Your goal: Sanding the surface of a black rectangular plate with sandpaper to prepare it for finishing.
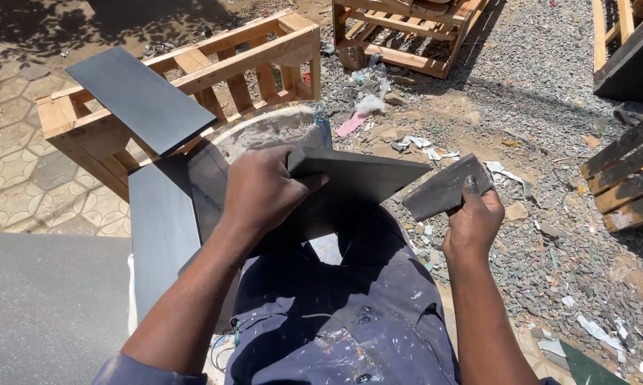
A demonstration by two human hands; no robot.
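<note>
I'm gripping a dark grey flat angular panel (pixel 350 182) with my left hand (pixel 264 189), holding a small grey sanding sheet (pixel 446 189) in my right hand (pixel 471 221), looking over a pale wooden slatted crate (pixel 193 71), gravel ground (pixel 549 107).

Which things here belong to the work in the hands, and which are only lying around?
In use:
- left hand gripping a dark panel
- right hand holding a grey sanding sheet
- white bucket just beyond the panel

Lying about:
- dark board on a wooden frame
- second frame
- paper scraps on the gravel
</note>
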